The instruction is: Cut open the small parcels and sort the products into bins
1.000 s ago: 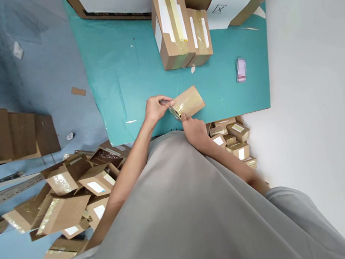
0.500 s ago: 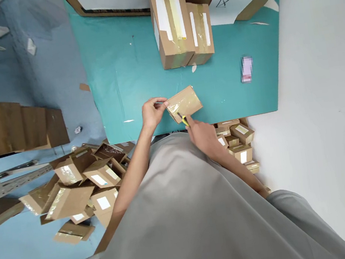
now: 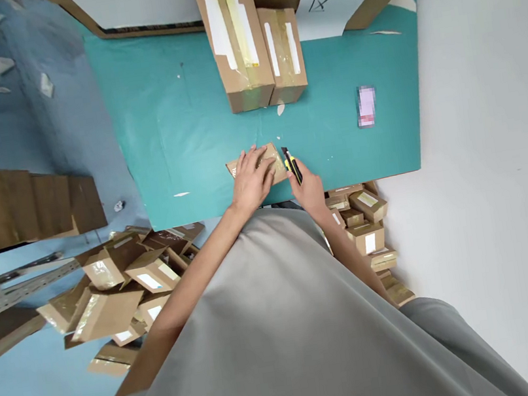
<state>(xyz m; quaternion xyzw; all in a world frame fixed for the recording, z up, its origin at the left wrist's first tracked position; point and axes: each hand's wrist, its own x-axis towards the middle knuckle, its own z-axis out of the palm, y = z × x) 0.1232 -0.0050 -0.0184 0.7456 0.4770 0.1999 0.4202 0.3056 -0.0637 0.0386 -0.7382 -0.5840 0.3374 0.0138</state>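
Note:
A small taped cardboard box (image 3: 279,168) lies near the front edge of the teal table. My left hand (image 3: 252,183) rests flat across its top, fingers spread, hiding its middle. Just right of the box, my right hand (image 3: 309,190) grips a yellow and black box cutter (image 3: 292,166). The cutter's tip points away from me, close to the box's right end; whether it touches the cardboard I cannot tell.
Two taped cartons, a larger one (image 3: 242,49) and a smaller one (image 3: 283,56), stand at the back before big boxes with paper signs. A blurred pink item (image 3: 366,106) lies to the right. Carton heaps (image 3: 111,307) fill the floor beside me.
My left hand has gone from holding the box's left edge to lying on top of it. The box has turned and lies further left in view. The cutter has moved off its top to its right end.

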